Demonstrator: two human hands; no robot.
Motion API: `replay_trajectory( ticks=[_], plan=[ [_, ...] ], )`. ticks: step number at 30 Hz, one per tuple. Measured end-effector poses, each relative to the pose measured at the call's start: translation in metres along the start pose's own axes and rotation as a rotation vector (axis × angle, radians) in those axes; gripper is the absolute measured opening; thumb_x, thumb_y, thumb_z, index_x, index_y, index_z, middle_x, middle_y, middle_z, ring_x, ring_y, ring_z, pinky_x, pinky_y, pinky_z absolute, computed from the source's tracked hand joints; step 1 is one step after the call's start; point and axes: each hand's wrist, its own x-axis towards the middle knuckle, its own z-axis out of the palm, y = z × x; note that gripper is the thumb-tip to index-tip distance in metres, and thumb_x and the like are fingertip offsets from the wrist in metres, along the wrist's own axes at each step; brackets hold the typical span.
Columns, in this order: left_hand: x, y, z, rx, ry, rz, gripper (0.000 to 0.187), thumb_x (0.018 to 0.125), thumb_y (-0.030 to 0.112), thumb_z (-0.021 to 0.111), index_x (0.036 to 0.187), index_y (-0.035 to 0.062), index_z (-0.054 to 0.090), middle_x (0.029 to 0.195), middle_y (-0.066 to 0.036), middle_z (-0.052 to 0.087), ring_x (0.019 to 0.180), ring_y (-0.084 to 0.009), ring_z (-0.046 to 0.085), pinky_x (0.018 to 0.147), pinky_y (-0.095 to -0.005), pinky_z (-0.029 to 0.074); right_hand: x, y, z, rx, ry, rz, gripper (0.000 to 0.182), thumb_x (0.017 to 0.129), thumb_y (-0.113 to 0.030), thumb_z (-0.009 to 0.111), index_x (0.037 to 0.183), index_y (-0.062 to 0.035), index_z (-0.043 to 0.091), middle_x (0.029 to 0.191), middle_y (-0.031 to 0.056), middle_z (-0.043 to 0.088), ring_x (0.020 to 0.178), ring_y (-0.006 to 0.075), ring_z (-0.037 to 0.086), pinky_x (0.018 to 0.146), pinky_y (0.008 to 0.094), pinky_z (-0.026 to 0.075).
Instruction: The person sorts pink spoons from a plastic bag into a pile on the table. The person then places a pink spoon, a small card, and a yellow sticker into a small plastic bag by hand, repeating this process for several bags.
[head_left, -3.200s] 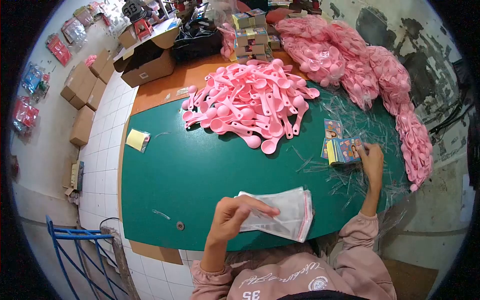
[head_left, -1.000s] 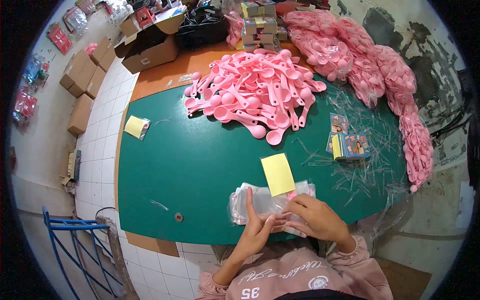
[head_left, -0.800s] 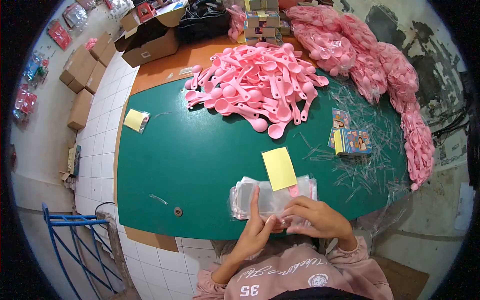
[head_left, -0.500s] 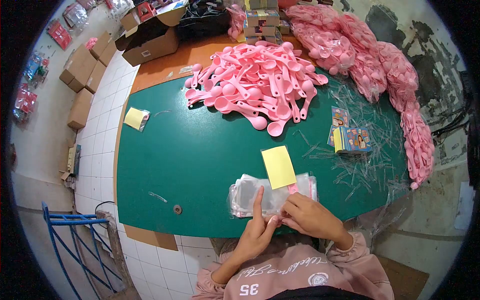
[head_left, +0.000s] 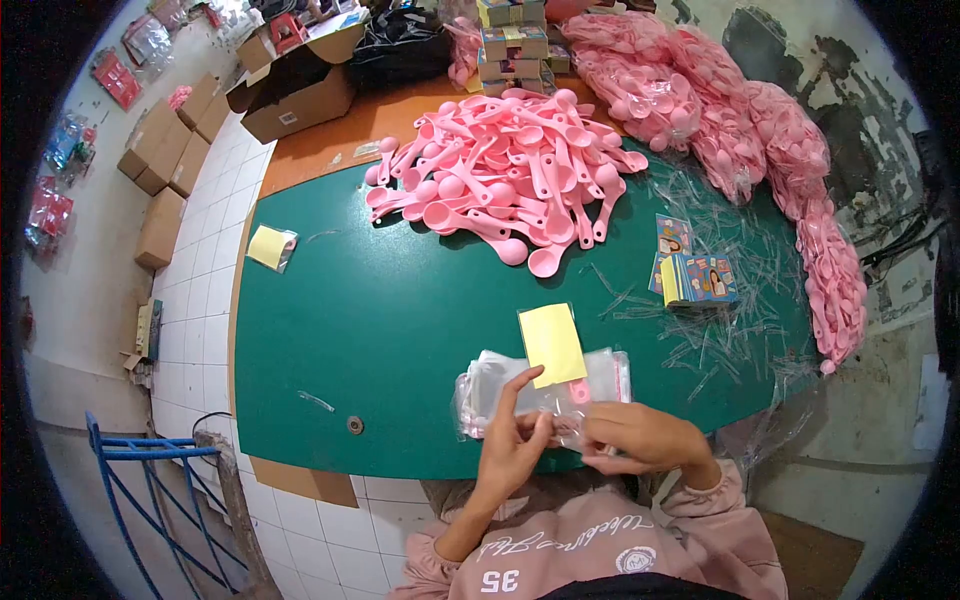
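Observation:
A clear plastic bag [head_left: 568,432] with a yellow card [head_left: 552,345] and a pink spoon [head_left: 579,391] in it lies over a stack of flat clear bags [head_left: 490,390] at the table's near edge. Only the spoon's handle end shows plainly. My left hand [head_left: 512,445] pinches the bag's near end from the left, its index finger raised and reaching the card's lower corner. From the right, my right hand [head_left: 640,437] grips the same end with curled fingers. What lies under those fingertips is hidden.
A heap of pink spoons [head_left: 510,175] covers the back of the green table [head_left: 340,320]. Printed cards [head_left: 700,280] and scattered clear strips [head_left: 710,345] lie to the right. Bagged spoons [head_left: 740,140] line the wall. A packed yellow card [head_left: 270,247] sits far left.
My right hand has shifted slightly right and down, uncovering more of the pink handle. The left index finger now bends toward the card. The bag has moved slightly.

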Motion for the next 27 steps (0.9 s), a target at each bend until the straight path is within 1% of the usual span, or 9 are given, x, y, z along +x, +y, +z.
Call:
replay_trajectory(
  ticks=[3, 6, 9, 12, 13, 16, 19, 26, 27],
  plan=[
    [-0.001, 0.01, -0.008, 0.058, -0.062, -0.005, 0.035, 0.09, 0.004, 0.045, 0.124, 0.0052, 0.038, 0.089, -0.01, 0.064, 0.078, -0.0112, 0.061, 0.067, -0.0223, 0.049, -0.034, 0.013, -0.05, 0.087, 0.055, -0.043, 0.017, 0.077, -0.016, 0.063, 0.084, -0.0013, 0.056, 0.078, 0.0091, 0.053, 0.071, 0.0216, 0.054, 0.062, 0.0312, 0.044],
    [0.0, 0.006, -0.011, -0.02, -0.167, -0.065, 0.026, 0.092, 0.007, 0.041, 0.116, 0.0019, 0.047, 0.094, -0.012, 0.064, 0.086, -0.0143, 0.062, 0.071, -0.023, 0.049, -0.092, 0.046, -0.119, 0.091, 0.699, 0.152, 0.017, 0.074, -0.015, 0.065, 0.073, -0.0059, 0.051, 0.073, 0.0006, 0.051, 0.067, 0.0097, 0.048, 0.061, 0.0235, 0.04],
    [0.0, 0.002, -0.009, -0.043, -0.147, -0.072, 0.023, 0.093, 0.008, 0.039, 0.111, -0.0012, 0.051, 0.095, -0.013, 0.064, 0.09, -0.0163, 0.062, 0.074, -0.0244, 0.05, -0.214, 0.153, -0.196, -0.741, 1.163, 0.997, 0.009, 0.079, -0.005, 0.052, 0.087, -0.0002, 0.053, 0.079, 0.0124, 0.053, 0.076, 0.0255, 0.052, 0.072, 0.033, 0.042],
    [0.0, 0.0, -0.006, -0.09, -0.107, -0.055, 0.024, 0.093, 0.008, 0.038, 0.11, -0.003, 0.052, 0.097, -0.013, 0.063, 0.091, -0.0177, 0.062, 0.076, -0.0256, 0.05, -0.149, 0.08, -0.144, -1.057, 1.002, 0.803, 0.024, 0.079, 0.004, 0.041, 0.101, 0.0014, 0.051, 0.097, 0.022, 0.051, 0.092, 0.0363, 0.049, 0.086, 0.0388, 0.039],
    [0.0, 0.002, -0.005, -0.142, -0.103, -0.078, 0.023, 0.093, 0.007, 0.039, 0.109, -0.0033, 0.052, 0.097, -0.013, 0.062, 0.091, -0.0187, 0.062, 0.077, -0.0263, 0.05, -0.105, 0.049, -0.115, -1.019, 0.958, 0.597, 0.028, 0.073, 0.004, 0.047, 0.101, 0.0011, 0.05, 0.099, 0.0209, 0.049, 0.095, 0.0347, 0.048, 0.086, 0.0374, 0.038],
    [-0.001, 0.004, 0.003, -0.246, -0.017, -0.06, 0.021, 0.093, 0.008, 0.04, 0.102, -0.0041, 0.054, 0.091, -0.014, 0.063, 0.082, -0.0183, 0.063, 0.073, -0.0275, 0.051, -0.028, 0.014, -0.02, -0.092, 0.605, 0.249, 0.043, 0.065, -0.009, 0.07, 0.102, -0.0025, 0.049, 0.093, 0.014, 0.046, 0.09, 0.0297, 0.05, 0.075, 0.0361, 0.044],
    [-0.007, 0.008, -0.002, -0.199, -0.037, -0.036, 0.021, 0.092, 0.009, 0.041, 0.1, -0.0049, 0.054, 0.089, -0.015, 0.063, 0.08, -0.018, 0.063, 0.072, -0.0276, 0.05, 0.001, 0.025, 0.027, -0.158, 0.576, 0.209, 0.037, 0.069, -0.012, 0.07, 0.1, -0.003, 0.051, 0.093, 0.0128, 0.046, 0.088, 0.0274, 0.051, 0.071, 0.0346, 0.046],
    [-0.01, 0.015, -0.019, 0.0, -0.049, 0.006, 0.025, 0.088, 0.004, 0.048, 0.112, -0.0001, 0.047, 0.089, -0.016, 0.062, 0.082, -0.0177, 0.061, 0.07, -0.0259, 0.049, 0.006, 0.024, 0.018, 0.02, 0.522, 0.219, 0.016, 0.076, -0.006, 0.065, 0.089, -0.0008, 0.057, 0.091, 0.0107, 0.049, 0.08, 0.0218, 0.056, 0.071, 0.0296, 0.047],
    [-0.009, 0.01, -0.019, 0.226, -0.045, 0.101, 0.029, 0.085, 0.002, 0.05, 0.114, 0.0022, 0.045, 0.091, -0.016, 0.059, 0.079, -0.0186, 0.061, 0.067, -0.0252, 0.049, 0.005, 0.023, 0.019, 0.082, 0.509, 0.245, 0.016, 0.077, -0.007, 0.064, 0.088, -0.0002, 0.057, 0.089, 0.0102, 0.05, 0.078, 0.0194, 0.057, 0.069, 0.0284, 0.047]
  ],
)
